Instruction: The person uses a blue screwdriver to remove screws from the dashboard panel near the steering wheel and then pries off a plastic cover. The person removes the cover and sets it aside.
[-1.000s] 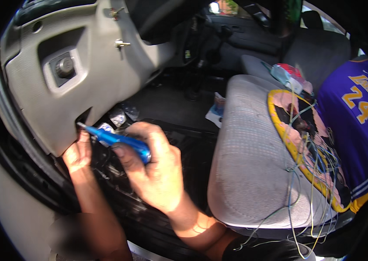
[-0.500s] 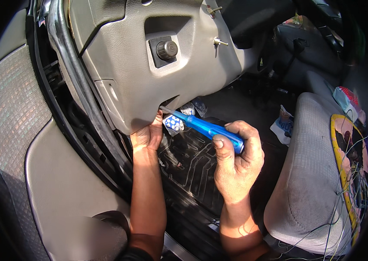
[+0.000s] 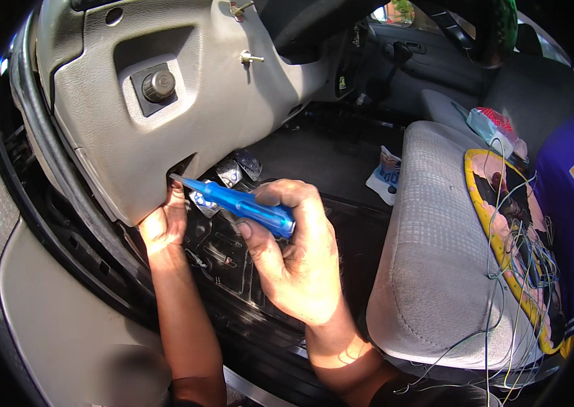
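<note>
My right hand [image 3: 304, 254] grips a screwdriver [image 3: 236, 202] by its translucent blue handle. Its metal shaft points up and left, the tip at a dark notch [image 3: 182, 167] in the lower edge of the grey dashboard panel [image 3: 117, 146]. Whether the tip touches anything inside cannot be made out. My left hand [image 3: 166, 222] reaches up under that panel, palm side showing, just left of the screwdriver tip. Most of its fingers are hidden behind the panel. A round black knob [image 3: 159, 84] sits in a recess higher up on the panel.
Two metal toggle switches [image 3: 251, 58] jut from the panel. Pedals with blue-dotted covers [image 3: 204, 203] are beyond the screwdriver. To the right stands a grey seat [image 3: 429, 258] with a yellow-edged bag [image 3: 480, 197] and tangled thin wires [image 3: 524, 258]. A purple cloth [image 3: 565, 183] lies farther right.
The view has swung to the right, so the panel and both hands appear farther left. My right hand still holds the screwdriver at the notch; my left hand stays under the panel.
</note>
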Motion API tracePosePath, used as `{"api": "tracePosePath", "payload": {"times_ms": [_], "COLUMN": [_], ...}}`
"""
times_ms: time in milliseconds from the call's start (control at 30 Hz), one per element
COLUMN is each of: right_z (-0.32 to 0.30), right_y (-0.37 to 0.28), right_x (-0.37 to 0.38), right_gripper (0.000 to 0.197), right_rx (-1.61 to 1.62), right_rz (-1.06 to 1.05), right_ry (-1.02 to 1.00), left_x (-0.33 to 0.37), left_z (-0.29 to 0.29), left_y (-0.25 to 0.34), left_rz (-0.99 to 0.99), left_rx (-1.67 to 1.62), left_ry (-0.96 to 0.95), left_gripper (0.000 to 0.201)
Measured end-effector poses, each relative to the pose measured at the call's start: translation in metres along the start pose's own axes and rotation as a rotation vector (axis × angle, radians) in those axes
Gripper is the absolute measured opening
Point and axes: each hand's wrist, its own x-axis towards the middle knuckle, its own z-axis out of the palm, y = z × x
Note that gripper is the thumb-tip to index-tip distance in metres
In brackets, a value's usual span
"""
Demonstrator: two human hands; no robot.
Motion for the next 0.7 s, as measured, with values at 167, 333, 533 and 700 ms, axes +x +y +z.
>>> {"api": "tracePosePath", "payload": {"times_ms": [167,333,533,700], "right_z": [0.000,0.004,0.000,0.010], "right_y": [-0.017,-0.011,-0.018,-0.017], "right_x": [-0.001,-0.004,-0.002,-0.009], "right_gripper": [0.037,0.047,0.043,0.041], "right_rx": [0.044,-0.031,0.069,0.047], "right_rz": [0.257,-0.008,0.172,0.180], "right_ry": [-0.041,0.015,-0.023,-0.010], "left_x": [0.004,0.014,0.018,0.034], "left_z": [-0.010,-0.029,-0.043,-0.072], "left_y": [0.004,0.001,0.000,0.012], "left_rz": [-0.031,-0.049,-0.085,-0.112], "left_rx": [-0.047,-0.084,-0.109,-0.073], "left_ry": [-0.039,-0.040,-0.070,-0.051], "left_gripper": [0.035,0.040,0.039,0.032]}}
